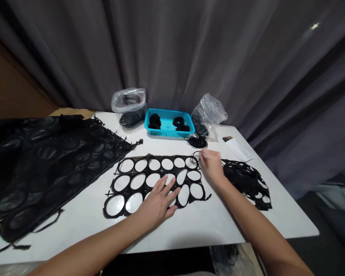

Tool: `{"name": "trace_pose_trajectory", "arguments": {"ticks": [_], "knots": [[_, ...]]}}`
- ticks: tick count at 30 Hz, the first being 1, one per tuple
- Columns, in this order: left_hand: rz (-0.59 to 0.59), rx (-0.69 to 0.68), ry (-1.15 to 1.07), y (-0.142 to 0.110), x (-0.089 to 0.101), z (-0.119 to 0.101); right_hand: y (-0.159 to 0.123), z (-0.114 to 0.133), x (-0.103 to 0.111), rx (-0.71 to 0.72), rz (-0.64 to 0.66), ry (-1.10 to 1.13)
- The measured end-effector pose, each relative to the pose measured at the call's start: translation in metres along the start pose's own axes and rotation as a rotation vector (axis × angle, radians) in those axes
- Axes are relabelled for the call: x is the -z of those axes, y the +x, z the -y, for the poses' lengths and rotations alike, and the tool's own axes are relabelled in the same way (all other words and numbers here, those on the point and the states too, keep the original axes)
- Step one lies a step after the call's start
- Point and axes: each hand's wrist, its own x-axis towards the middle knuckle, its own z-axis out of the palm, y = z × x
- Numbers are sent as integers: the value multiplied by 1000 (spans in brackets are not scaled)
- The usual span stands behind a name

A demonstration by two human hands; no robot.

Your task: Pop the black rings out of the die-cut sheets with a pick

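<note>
A black fabric panel (133, 175) with rows of large round holes lies flat on the white table in front of me. My left hand (159, 199) rests on it with fingers spread, palm down. At the panel's far right corner, my right hand (210, 163) is closed in a pinch on thin black cord (194, 155), whose loose loops show beside the fingertips. Just beyond, a tangled bundle of black cord (197, 142) sits on the table. To the right of my right forearm lies a crumpled heap of the same holed black fabric (247, 182).
A blue basket (169, 132) at the back holds black coils. A clear plastic bag (129, 103) with dark contents stands to its left, another bag (209, 109) to its right. Black holed sheeting (54, 153) covers the left side. White paper (238, 149) lies at right.
</note>
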Motion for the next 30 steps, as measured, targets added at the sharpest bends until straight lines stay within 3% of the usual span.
{"name": "trace_pose_trajectory", "arguments": {"ticks": [2, 4, 7, 11, 15, 25, 30], "knots": [[9, -3, -23, -2, 3, -1, 21, -20, 3, -152, -38, 22], [18, -21, -52, -2, 8, 2, 34, -27, 2, -273, 4, 132], [-6, -18, -46, 0, 15, 15, 39, -10, -8, -334, 143, 407], [-74, 64, 49, 2, 13, 43, 25, 44, -25, -220, 304, 683], [-123, 64, 61, -1, 4, 53, 9, 79, -34, -66, 421, 727], [-69, 92, 54, -1, 7, 51, 0, 81, -40, 15, 415, 673], [-69, 95, 49, -1, 6, 50, -9, 85, -39, 180, 352, 552]]}}
